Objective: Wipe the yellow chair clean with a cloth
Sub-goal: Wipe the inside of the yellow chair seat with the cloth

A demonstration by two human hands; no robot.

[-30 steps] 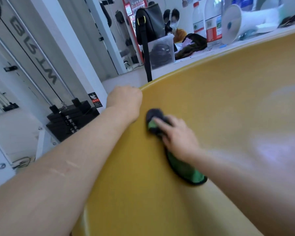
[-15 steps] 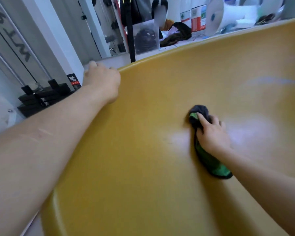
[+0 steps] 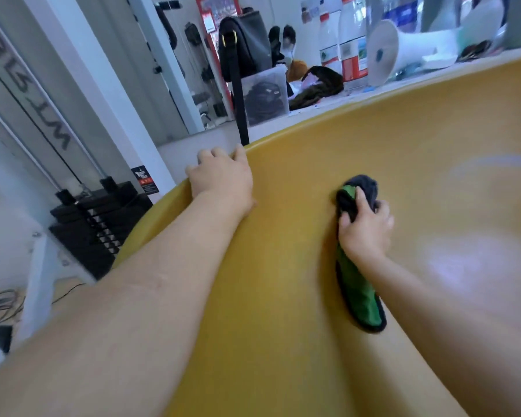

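Yellow chair (image 3: 313, 296), smooth glossy curved shell; right hand (image 3: 366, 230) clutching bunched green-black cloth (image 3: 360, 290); left hand (image 3: 223, 179) clasping rim.

The chair (image 3: 313, 182) is a deep mustard yellow all over, plain and unpatterned, with a pale lilac-white sheen on its right part; the cloth (image 3: 358, 296) is bright green edged in black, its bunched upper end dark grey to black. Behind, the bag (image 3: 244, 49) is black with a gold-coloured buckle; the bottles (image 3: 354, 46) are clear with red, white and green labels; the weight stack (image 3: 94, 224) is black with a row of white marks; the frame (image 3: 82, 73) is white with dark grey lettering.
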